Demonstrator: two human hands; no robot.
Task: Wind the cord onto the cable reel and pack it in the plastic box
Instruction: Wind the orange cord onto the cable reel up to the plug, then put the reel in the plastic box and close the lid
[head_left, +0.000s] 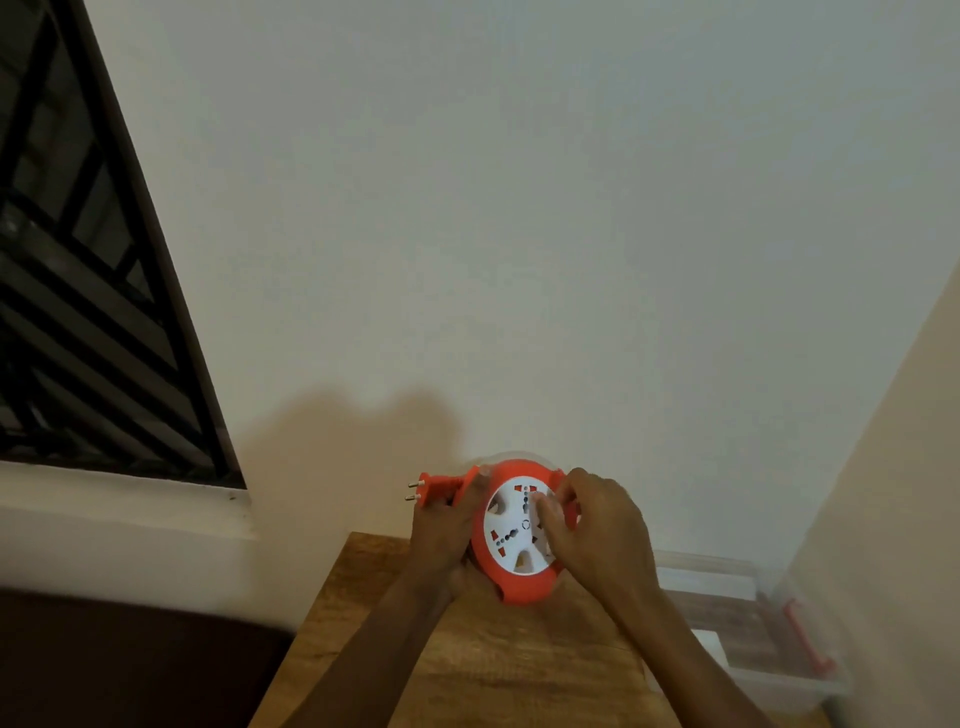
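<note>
Orange cable reel, white socket face

In front of me a wooden worktop stands against a plain pale wall. To my left I see a window with dark bars above a white sill.

plain off-white wall fills most of the view, with a soft shadow low on it. dark window with black bars on the left, white sill under it. cream side wall angles in on the right. wooden table at the bottom, dark brown furniture bottom left. lighting's dim and warm
</note>
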